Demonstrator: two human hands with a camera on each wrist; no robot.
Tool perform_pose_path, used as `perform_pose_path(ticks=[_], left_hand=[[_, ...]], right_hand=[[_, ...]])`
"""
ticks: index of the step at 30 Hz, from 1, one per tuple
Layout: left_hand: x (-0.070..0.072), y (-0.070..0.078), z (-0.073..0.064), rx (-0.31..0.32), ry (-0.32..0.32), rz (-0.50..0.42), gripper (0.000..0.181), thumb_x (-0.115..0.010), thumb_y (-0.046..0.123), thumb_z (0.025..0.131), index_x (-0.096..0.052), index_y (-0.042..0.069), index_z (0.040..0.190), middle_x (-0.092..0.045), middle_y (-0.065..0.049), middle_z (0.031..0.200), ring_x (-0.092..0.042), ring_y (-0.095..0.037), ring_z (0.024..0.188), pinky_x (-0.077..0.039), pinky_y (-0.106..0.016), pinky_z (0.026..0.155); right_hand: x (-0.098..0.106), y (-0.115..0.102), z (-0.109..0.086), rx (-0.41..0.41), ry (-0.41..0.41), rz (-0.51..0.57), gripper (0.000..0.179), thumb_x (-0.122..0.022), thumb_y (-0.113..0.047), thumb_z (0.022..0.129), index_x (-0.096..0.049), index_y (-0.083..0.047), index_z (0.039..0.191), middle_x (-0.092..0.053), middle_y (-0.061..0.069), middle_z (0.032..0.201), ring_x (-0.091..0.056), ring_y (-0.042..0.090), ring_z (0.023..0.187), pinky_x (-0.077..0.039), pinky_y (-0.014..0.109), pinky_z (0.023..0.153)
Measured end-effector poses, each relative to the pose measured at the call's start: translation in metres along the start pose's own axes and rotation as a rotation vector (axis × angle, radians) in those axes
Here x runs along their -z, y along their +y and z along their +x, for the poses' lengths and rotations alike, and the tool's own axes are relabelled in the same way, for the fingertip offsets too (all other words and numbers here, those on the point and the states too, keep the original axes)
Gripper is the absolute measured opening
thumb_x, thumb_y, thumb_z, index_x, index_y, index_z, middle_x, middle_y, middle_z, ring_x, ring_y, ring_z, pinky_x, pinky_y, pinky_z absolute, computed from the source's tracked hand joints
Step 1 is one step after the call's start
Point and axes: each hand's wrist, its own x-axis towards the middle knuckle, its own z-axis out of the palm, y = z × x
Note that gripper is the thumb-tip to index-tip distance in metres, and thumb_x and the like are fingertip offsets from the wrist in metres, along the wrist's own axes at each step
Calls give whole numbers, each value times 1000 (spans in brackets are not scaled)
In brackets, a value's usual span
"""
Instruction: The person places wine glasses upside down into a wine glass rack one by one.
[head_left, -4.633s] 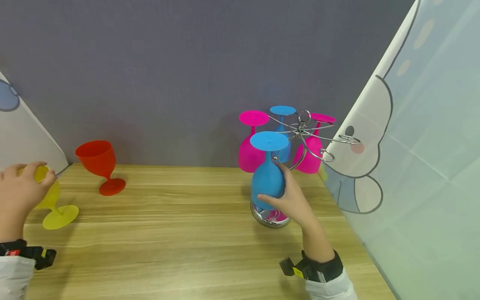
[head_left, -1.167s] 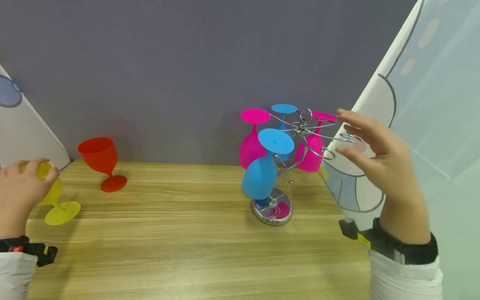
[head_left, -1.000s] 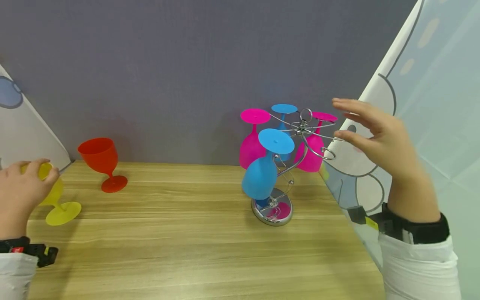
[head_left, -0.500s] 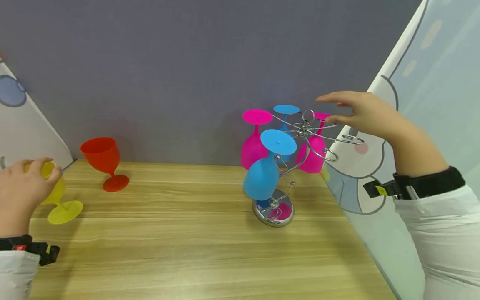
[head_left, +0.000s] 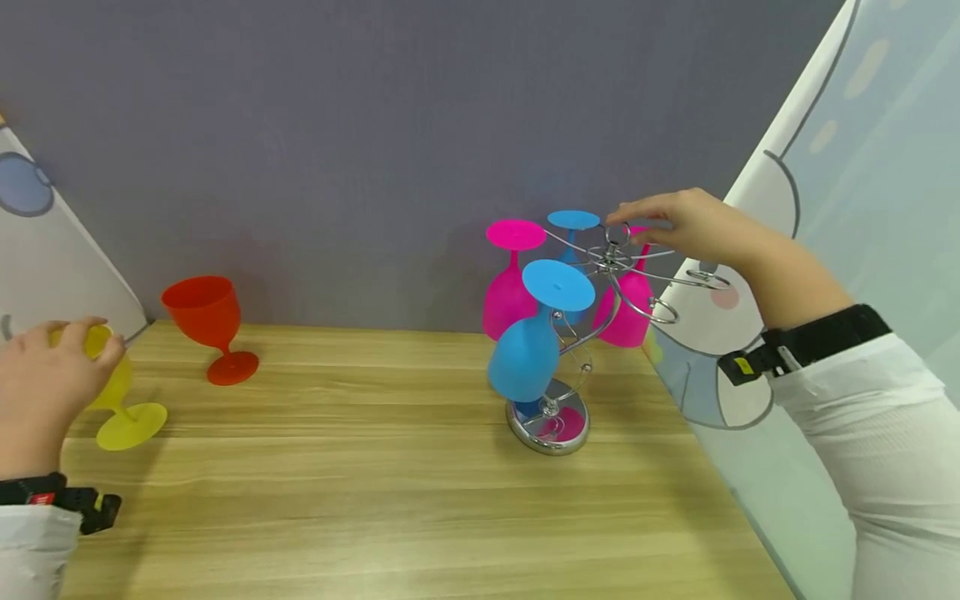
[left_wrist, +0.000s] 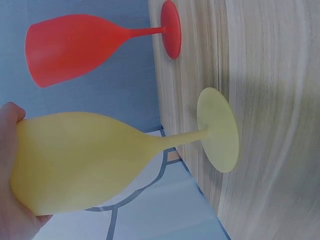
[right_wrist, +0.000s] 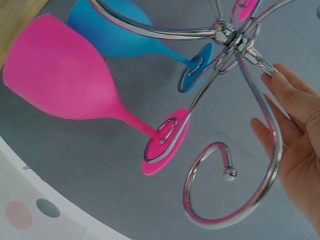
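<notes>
My left hand (head_left: 56,379) grips the rim end of the yellow wine glass (left_wrist: 85,157), which stands upright with its foot on the table. The red wine glass (head_left: 201,310) is upright just beyond it. At the right stands a chrome wine glass rack (head_left: 551,437) with curled wire arms. My right hand (head_left: 697,227) is at the rack's top, thumb and finger at its ring (right_wrist: 261,62), seeming to pinch it. From the arms, upside down, hang a near blue glass (head_left: 525,357), tilted, a rear blue glass (right_wrist: 110,25), a left pink glass (head_left: 510,300) and a right pink glass (right_wrist: 65,70).
The rack's front-right arms (head_left: 663,310) end in bare curls. A grey back panel (head_left: 337,167) rises behind the wooden table (head_left: 360,500). A printed side wall (head_left: 862,275) stands close to the rack at the right.
My right hand has let go of the near blue glass, swung out right, then moved back left to the rack's top ring. That glass now hangs tilted. My left hand stays on the yellow glass.
</notes>
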Motion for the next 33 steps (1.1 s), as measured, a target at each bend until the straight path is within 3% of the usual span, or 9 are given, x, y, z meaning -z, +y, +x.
perform_pose_path(ticks=[3, 6, 8, 10, 12, 17, 23, 29, 33], left_hand=[[-1, 0, 1, 5, 4, -6, 68, -21, 46, 102, -19, -3, 148, -15, -42, 145, -18, -62, 128, -14, -70, 109], [-1, -2, 2, 1, -1, -9, 69, -21, 47, 101, -18, -2, 149, -14, -41, 146, -17, -62, 128, -14, -71, 108], [-1, -3, 2, -6, -5, -2, 69, -21, 48, 101, -19, -2, 149, -14, -42, 145, -18, -61, 127, -15, -71, 108], [-2, -4, 3, -18, -6, 8, 69, -22, 49, 101, -19, -2, 149, -15, -42, 145, -18, -61, 127, -16, -72, 107], [-2, -5, 3, -25, -8, 16, 69, -22, 49, 101, -20, -2, 148, -15, -42, 144, -18, -61, 126, -16, -72, 106], [-2, -5, 2, -31, -3, 7, 68, -24, 48, 101, -23, -2, 146, -15, -42, 144, -18, -62, 127, -17, -72, 106], [0, -5, 0, -26, 5, 0, 67, -23, 47, 101, -23, -3, 146, -16, -42, 144, -18, -62, 126, -17, -72, 106], [-1, -6, 1, -28, 16, 1, 65, -24, 46, 101, -25, -3, 144, -17, -42, 144, -19, -61, 126, -18, -72, 106], [-3, -8, 4, -24, 16, 4, 66, -25, 48, 101, -25, -2, 145, -17, -41, 144, -19, -61, 127, -18, -74, 104]], right_hand=[[0, 1, 3, 0, -2, 5, 49, -51, 4, 94, -54, -15, 139, -48, 17, 146, -50, 38, 126, -43, 32, 68], [1, 4, 5, 1, -14, 47, 49, -54, 2, 94, -54, -16, 139, -49, 13, 145, -48, 37, 130, -51, 38, 80], [1, 8, 6, 6, -22, 89, 47, -57, -1, 94, -55, -17, 138, -49, 10, 146, -43, 36, 136, -51, 35, 85], [0, 12, 7, 11, -35, 130, 45, -60, -4, 94, -56, -17, 137, -49, 8, 146, -40, 35, 138, -50, 26, 83], [0, 15, 8, 9, -48, 169, 43, -60, -7, 94, -57, -16, 136, -49, 9, 146, -42, 33, 137, -46, 20, 70], [-1, 18, 9, 0, -66, 199, 39, -59, -8, 96, -60, -15, 134, -51, 10, 144, -42, 33, 136, -37, 23, 56], [0, 15, 10, -33, -49, 196, 35, -55, -10, 98, -62, -17, 131, -51, 8, 144, -45, 30, 134, -36, 25, 55], [-2, 14, 11, -49, -17, 166, 34, -57, -10, 97, -64, -19, 129, -56, 6, 140, -55, 20, 105, -36, 24, 53], [-3, 15, 10, -34, -14, 173, 35, -58, -8, 95, -64, -15, 129, -56, 9, 139, -54, 26, 124, -39, 19, 58]])
